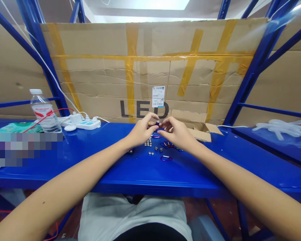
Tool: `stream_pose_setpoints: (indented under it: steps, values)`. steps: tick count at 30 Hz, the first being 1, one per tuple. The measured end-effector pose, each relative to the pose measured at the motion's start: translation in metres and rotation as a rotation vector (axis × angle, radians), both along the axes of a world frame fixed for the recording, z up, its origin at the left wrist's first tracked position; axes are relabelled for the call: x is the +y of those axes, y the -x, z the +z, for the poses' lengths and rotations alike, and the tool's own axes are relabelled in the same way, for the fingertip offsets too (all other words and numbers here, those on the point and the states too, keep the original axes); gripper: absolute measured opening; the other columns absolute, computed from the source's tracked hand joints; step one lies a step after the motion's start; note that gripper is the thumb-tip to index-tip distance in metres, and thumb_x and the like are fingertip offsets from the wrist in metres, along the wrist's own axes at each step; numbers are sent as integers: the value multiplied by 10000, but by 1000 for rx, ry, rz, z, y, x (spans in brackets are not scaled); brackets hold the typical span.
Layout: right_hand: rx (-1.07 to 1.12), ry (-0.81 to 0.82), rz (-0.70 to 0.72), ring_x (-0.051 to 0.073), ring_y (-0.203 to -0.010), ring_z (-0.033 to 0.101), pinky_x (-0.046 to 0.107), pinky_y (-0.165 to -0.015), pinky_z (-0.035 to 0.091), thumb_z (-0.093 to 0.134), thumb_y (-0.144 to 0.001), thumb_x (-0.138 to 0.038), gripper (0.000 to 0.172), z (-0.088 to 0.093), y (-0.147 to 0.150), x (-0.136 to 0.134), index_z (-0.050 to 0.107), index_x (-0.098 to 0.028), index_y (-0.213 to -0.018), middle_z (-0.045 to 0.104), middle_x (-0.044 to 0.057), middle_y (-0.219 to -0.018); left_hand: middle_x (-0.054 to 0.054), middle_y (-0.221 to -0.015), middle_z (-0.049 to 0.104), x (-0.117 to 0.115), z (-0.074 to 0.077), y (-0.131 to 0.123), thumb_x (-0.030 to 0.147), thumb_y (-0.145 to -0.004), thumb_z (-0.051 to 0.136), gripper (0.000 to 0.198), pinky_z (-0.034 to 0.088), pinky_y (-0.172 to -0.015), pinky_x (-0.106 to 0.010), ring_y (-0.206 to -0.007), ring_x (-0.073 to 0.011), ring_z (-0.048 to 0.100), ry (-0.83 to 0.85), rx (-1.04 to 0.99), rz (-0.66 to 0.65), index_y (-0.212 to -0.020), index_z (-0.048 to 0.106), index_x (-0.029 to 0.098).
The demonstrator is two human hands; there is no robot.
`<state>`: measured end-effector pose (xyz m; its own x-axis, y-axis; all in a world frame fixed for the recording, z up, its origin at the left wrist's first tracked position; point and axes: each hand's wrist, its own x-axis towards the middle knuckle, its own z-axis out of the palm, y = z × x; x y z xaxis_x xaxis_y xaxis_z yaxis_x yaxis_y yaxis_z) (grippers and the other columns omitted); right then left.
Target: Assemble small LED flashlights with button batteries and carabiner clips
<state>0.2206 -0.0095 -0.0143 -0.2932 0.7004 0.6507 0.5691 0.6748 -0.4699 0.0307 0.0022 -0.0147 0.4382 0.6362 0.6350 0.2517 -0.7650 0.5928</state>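
1. The left hand (142, 130) is pinching a small dark piece (157, 124), thumb against finger, above the table (203, 167)!
2. The right hand (175, 131) is curling narrowly just right of it; whether it's gripping too, I can't tell.
3. Metal discs (148, 143) are lying nearer, left of clustered clips (167, 144).
4. One purple clip (167, 158) is lying nearer still; right and far, a box (202, 135) is sitting open.

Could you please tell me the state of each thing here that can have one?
Left hand: pinching a small dark piece
Right hand: curled beside that piece, grip unclear
Bottle: upright, capped
Power strip: adapter plugged in
Small cardboard box: flaps open
Front purple carabiner: lying flat, gate unclear
Clear tubing: loosely coiled
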Motion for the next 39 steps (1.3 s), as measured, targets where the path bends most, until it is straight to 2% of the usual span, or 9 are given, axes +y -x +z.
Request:
stream_pose_setpoints:
  steps: [5, 7, 10, 13, 22, 28, 31, 35, 39]
  values:
    - [198, 88, 45, 156, -692, 590, 320, -638, 478, 726, -739, -342, 306, -5, 6, 3, 495, -197, -879, 697, 63, -918, 12, -772, 653, -14, -4, -12, 248, -919, 508, 119, 471, -616, -260, -672, -128, 620, -1, -61, 116, -1015, 442, 225]
    - [252, 103, 108, 156, -706, 599, 318, -652, 485, 701, -756, -314, 253, -5, 7, 4, 505, -193, -860, 703, 61, -912, 1, -784, 665, -17, -1, -12, 288, -928, 518, 102, 485, -647, -271, -698, -134, 628, -23, -83, 135, -956, 451, 217]
    - [213, 43, 121, 170, -773, 616, 326, -705, 488, 626, -787, -219, 81, -4, 3, 6, 573, -183, -837, 705, 50, -883, -61, -957, 702, -17, 1, -11, 320, -947, 510, 134, 520, -780, -309, -913, -171, 666, -52, -103, 81, -910, 485, 194]
    - [157, -18, 90, 163, -740, 606, 326, -705, 480, 584, -785, -171, 91, -3, -4, 11, 633, -183, -861, 697, 34, -853, -89, -1084, 697, -13, 1, -9, 270, -924, 555, 115, 519, -918, -354, -1062, -184, 652, -60, -138, -21, -961, 486, 186]
    - [394, 206, 405, 150, -730, 605, 300, -680, 485, 655, -687, -173, 157, -7, -5, 24, 646, -191, -842, 695, 16, -845, -22, -909, 682, -14, 2, -11, 206, -828, 687, 184, 556, -797, -291, -846, -133, 660, -383, 20, 75, -955, 557, 182]
    - [430, 331, 486, 152, -711, 611, 311, -671, 506, 722, -677, -213, 178, -8, -4, 22, 610, -199, -815, 668, 3, -773, -28, -903, 675, -13, 0, -11, 182, -830, 688, 186, 546, -773, -274, -835, -130, 655, -501, 58, 113, -973, 570, 170]
    - [368, 207, 443, 162, -738, 618, 318, -676, 507, 673, -726, -198, 115, -6, -6, 20, 618, -198, -826, 678, 20, -806, -34, -904, 669, -14, 0, -11, 183, -834, 687, 179, 539, -779, -278, -842, -135, 651, -538, 76, 114, -973, 576, 163]
    - [161, -167, 323, 188, -882, 626, 331, -729, 492, 560, -786, -102, 121, 1, -11, 16, 631, -197, -813, 695, 57, -941, -39, -904, 652, -15, 1, -11, 207, -852, 680, 161, 526, -790, -291, -847, -141, 633, -581, 119, 106, -964, 571, 163]
    - [70, -311, 310, 195, -909, 636, 343, -736, 504, 520, -816, -67, 158, 6, -17, 13, 607, -198, -800, 691, 68, -971, -47, -901, 637, -13, 2, -8, 235, -881, 652, 151, 518, -779, -300, -846, -151, 619, -648, 188, 106, -970, 556, 160]
